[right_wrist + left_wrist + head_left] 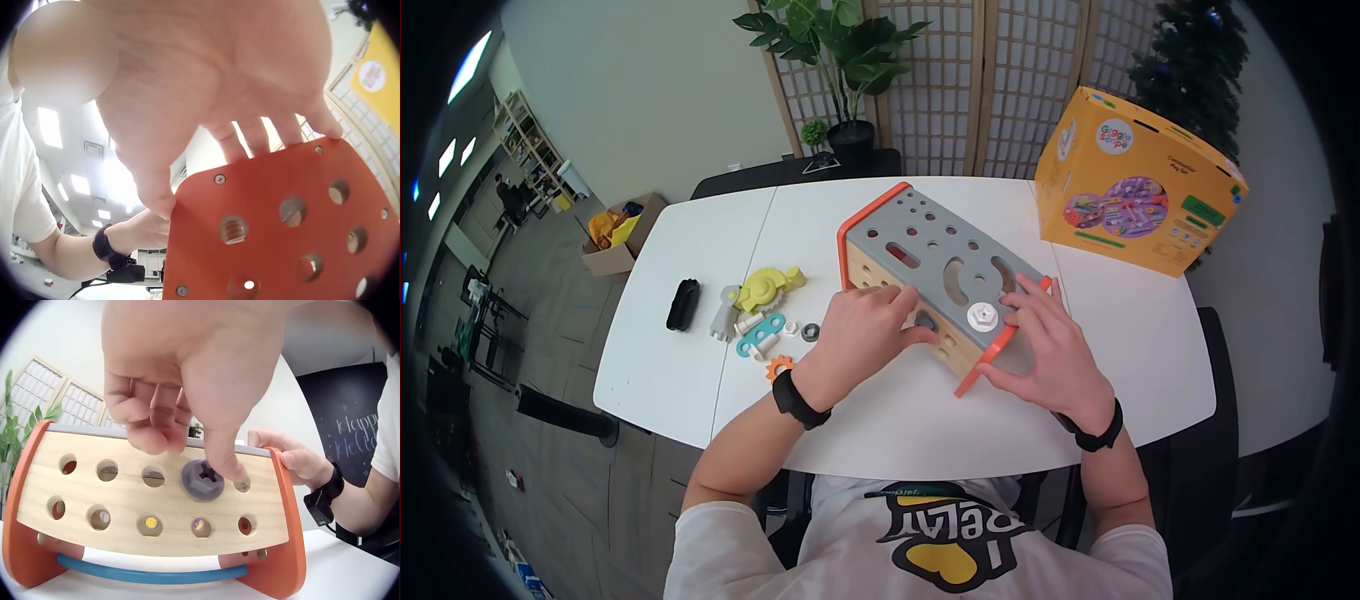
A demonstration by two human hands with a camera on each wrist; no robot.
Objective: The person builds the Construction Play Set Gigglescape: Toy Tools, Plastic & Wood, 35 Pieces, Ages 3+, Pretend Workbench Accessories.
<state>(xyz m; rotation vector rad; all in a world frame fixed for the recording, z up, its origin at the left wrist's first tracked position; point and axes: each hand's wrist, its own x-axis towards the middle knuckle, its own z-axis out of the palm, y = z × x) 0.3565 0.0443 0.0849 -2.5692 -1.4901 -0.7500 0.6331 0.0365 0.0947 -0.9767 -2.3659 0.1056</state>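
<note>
A toy workbench with a grey top, pale wooden sides and orange end panels sits at an angle on the table. A grey bolt with a cross slot sits in a hole of the wooden side panel. My left hand is at that side, thumb close to the bolt and over a neighbouring hole, fingers bent near the top edge. With my right hand I hold the orange end panel, thumb at one corner and fingers over its upper edge. Beside them, a white hex-headed piece sits on the grey top.
Left of the workbench lie a yellow toy piece, a teal strip, an orange gear, a grey nut and white bolts. A black case lies farther left. A large yellow box stands back right.
</note>
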